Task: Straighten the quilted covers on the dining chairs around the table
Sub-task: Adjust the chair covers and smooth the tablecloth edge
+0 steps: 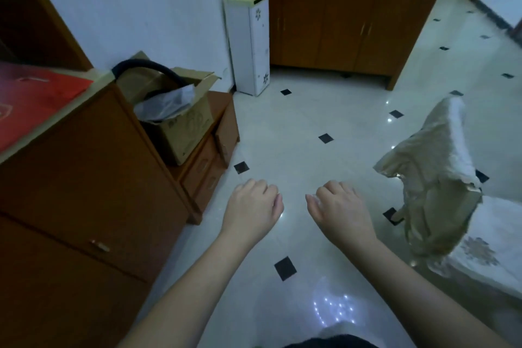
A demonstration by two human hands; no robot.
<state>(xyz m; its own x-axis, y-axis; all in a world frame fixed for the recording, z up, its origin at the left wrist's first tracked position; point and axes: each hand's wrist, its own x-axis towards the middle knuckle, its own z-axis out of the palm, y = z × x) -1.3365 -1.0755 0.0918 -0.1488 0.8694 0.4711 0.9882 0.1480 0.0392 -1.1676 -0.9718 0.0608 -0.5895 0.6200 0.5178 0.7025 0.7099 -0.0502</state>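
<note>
- Quilted cover (435, 178) hangs crumpled and lopsided over a chair (457, 127) well to the right of the right-hand fingers, one corner flaring out and the lower part sagging in folds; it plainly needs squaring up.
- Beyond it, at the right edge, a pale embroidered cloth (491, 251) lies over what may be the table or another seat; I cannot tell which.
- Left hand (251, 212) is held out over the tiled floor (296, 121), fingers curled loosely inward and holding nothing.
- Right hand (341, 212) is held out the same way beside it, fingers curled and empty; something pale shows at the thumb tip, too blurred to name.
- Both hands are apart from the cover and from each other, which reads as walking toward the chair with arms ready, not yet working on it.
- Left of the left-hand fingers stands a wooden cabinet (84, 183), with a low drawer unit past it carrying an open cardboard box (180, 127).
- Ahead of both hands, against the wall, stands a white tower appliance (250, 42).
- Likely next: turn right, take the cover's top edge and pull it even.
</note>
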